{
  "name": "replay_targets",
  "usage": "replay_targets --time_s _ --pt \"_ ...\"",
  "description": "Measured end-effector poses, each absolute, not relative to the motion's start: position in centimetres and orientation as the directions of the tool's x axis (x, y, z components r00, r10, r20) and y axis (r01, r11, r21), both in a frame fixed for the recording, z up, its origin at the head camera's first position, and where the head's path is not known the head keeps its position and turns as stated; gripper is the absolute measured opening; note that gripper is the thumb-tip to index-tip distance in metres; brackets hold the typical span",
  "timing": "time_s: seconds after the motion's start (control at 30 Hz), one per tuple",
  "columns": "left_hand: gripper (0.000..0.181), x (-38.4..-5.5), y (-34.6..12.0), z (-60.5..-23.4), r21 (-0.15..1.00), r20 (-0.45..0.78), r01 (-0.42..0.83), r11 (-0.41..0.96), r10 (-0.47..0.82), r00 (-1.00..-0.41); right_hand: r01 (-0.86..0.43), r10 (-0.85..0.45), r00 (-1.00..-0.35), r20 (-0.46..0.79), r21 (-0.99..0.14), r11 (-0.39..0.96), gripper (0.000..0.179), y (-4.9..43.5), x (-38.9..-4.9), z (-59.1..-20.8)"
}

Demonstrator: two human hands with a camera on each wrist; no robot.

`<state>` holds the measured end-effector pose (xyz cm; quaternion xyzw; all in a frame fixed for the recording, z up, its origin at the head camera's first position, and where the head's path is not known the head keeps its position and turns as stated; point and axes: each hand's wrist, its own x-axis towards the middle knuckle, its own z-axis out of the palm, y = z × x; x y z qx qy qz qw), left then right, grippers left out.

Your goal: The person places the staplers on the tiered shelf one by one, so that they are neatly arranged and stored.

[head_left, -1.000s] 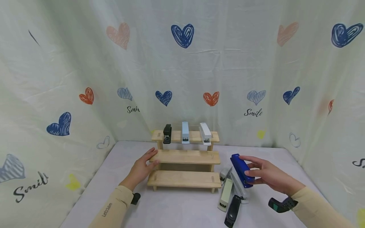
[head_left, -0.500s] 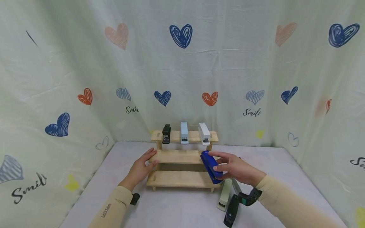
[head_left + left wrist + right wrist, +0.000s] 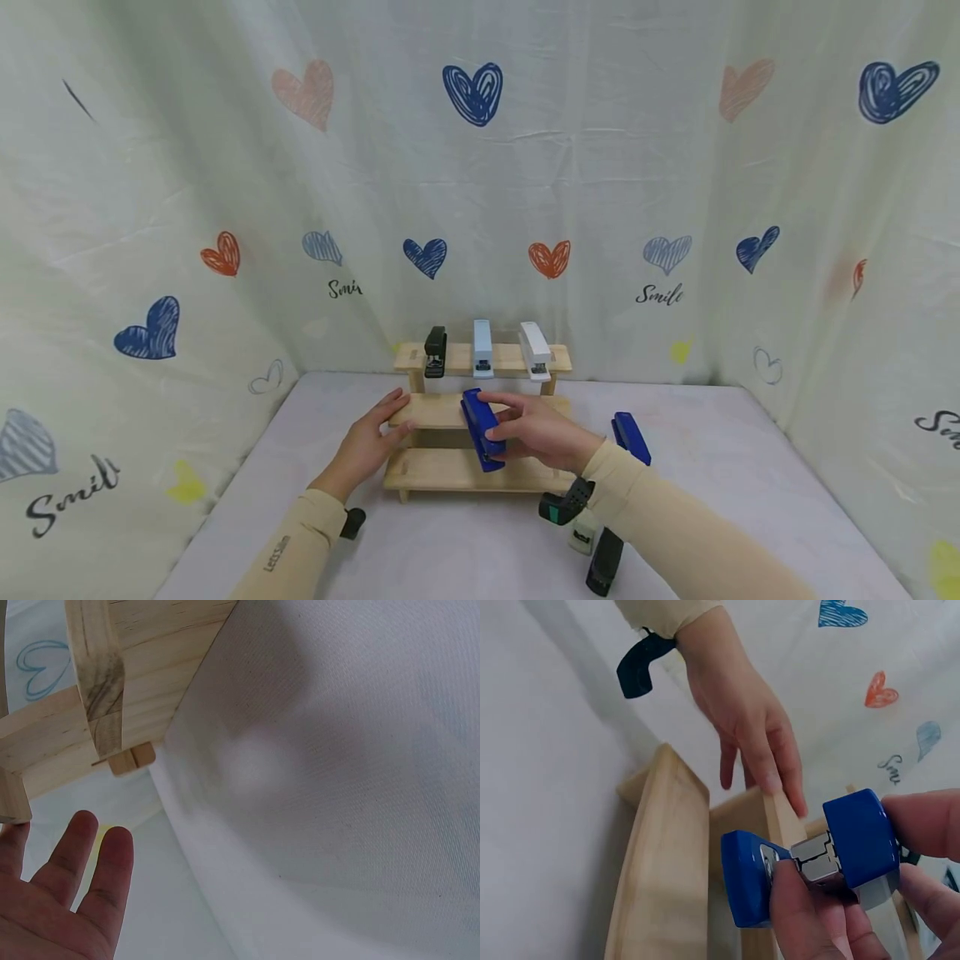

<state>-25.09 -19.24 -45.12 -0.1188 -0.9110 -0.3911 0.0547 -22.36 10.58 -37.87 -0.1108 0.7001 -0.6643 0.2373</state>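
My right hand [image 3: 536, 429] grips a blue stapler [image 3: 480, 429] in front of the middle shelf [image 3: 429, 410] of a three-tier wooden stand. In the right wrist view, the thumb [image 3: 791, 907] presses against the stapler's base and the other fingers lie around its body. At the left end of the middle shelf rests my left hand [image 3: 367, 446], thumb by the front edge. Its fingers [image 3: 109, 877] are extended in the left wrist view. A black stapler [image 3: 436, 352], a light blue stapler [image 3: 482, 348] and a white stapler [image 3: 535, 350] stand on the top shelf.
Another blue stapler [image 3: 632, 437] lies on the table right of the stand. Nearer, a pale green stapler [image 3: 582, 535] and a black stapler [image 3: 604, 565] lie partly behind my right wrist and sleeve. The bottom shelf [image 3: 435, 475] sits low in front. A curtain with hearts hangs behind.
My right hand has carried the blue stapler leftward from above the staplers on the table to the front of the middle shelf. The left hand has stayed at the shelf's left end.
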Motion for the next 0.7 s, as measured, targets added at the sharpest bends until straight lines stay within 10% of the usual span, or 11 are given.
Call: replay_targets --time_s 0.7 --pt "0.061 -25.1 -19.3 -45.2 0.703 0.177 0.24 0.67 0.161 -0.971 0.213 -0.436 -0.884 -0.169 -0.976 -0.053 0.064 4.0 -23.8 -38.5"
